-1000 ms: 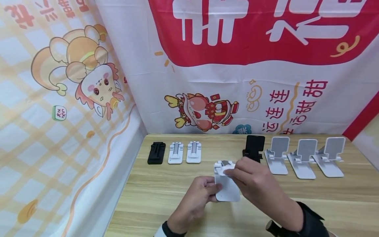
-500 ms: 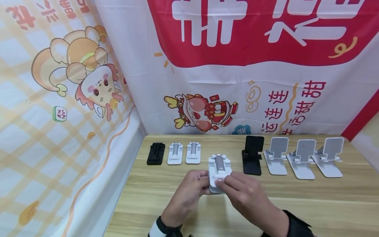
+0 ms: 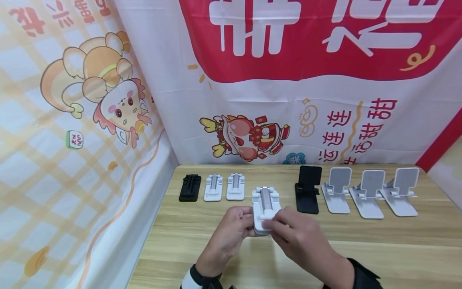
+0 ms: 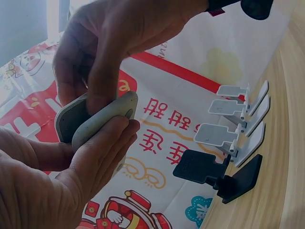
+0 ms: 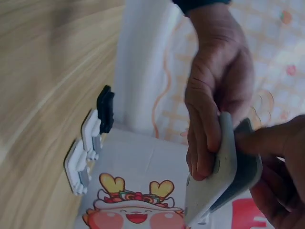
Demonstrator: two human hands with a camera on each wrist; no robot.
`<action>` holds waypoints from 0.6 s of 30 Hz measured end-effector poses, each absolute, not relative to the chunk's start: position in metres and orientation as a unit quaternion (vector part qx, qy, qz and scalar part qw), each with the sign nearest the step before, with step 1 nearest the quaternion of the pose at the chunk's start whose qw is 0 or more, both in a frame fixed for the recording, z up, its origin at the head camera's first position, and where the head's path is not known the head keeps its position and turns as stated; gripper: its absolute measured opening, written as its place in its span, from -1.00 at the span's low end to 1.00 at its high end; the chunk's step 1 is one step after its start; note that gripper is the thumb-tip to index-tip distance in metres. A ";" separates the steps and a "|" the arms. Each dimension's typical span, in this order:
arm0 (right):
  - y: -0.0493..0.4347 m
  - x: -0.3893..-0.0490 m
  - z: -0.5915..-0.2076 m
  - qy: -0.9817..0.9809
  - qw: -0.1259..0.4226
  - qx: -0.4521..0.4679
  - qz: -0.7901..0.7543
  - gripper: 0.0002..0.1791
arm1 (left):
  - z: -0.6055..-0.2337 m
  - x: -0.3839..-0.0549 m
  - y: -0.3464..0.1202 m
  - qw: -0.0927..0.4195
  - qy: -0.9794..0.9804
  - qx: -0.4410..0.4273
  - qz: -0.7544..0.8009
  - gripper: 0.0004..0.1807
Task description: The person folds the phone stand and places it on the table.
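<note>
A white phone stand [image 3: 266, 206], its grey strip facing up, is held above the table between both hands. My left hand [image 3: 231, 230] grips it from the left and beneath, fingers spread along the outer face of one plate in the left wrist view. With thumb and fingers, my right hand [image 3: 304, 239] pinches the near end of the upper plate. In the right wrist view the stand's two plates [image 5: 214, 183] lie nearly parallel, a narrow wedge between them, and a right fingertip touches the inner side of one plate.
Three folded stands, one black [image 3: 190, 188] and two white [image 3: 213, 188], lie at the back left. At the back right an unfolded black stand [image 3: 308, 190] stands beside three unfolded white ones [image 3: 369, 192]. A printed cloth [image 3: 231, 96] hangs behind the table [image 3: 202, 218].
The stand's upper plate has swung down over its base, bringing the grey strip into view. My right hand has moved down and left with it; the stand has shifted slightly left and away from me.
</note>
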State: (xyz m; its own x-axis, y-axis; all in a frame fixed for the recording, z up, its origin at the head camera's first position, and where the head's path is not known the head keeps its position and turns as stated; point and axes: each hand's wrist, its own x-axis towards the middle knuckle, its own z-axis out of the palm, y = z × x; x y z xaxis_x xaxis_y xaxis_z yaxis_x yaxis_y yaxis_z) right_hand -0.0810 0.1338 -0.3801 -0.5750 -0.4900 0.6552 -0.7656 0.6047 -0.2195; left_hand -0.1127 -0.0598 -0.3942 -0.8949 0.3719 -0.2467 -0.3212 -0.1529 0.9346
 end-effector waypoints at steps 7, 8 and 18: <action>0.146 -0.098 -0.374 -0.866 0.114 0.179 0.452 -0.59 | -0.394 -0.107 -0.061 0.222 0.602 0.027 0.767 -0.60; 0.148 -0.102 -0.373 -0.863 0.061 0.140 0.481 -0.52 | -0.394 -0.107 -0.061 0.225 0.602 0.027 0.765 -0.60; 0.156 -0.118 -0.372 -0.693 -0.278 0.011 0.665 -0.23 | -0.397 -0.102 -0.058 0.228 0.614 0.027 0.755 -0.60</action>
State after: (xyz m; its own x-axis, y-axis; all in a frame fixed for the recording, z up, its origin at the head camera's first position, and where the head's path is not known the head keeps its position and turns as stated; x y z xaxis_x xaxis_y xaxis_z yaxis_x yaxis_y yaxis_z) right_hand -0.1175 0.1564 -0.3718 -0.8454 -0.3847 -0.3704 0.3541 0.1155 -0.9281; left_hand -0.1021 -0.0579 -0.3966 -0.8943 0.3780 -0.2395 -0.3116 -0.1419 0.9396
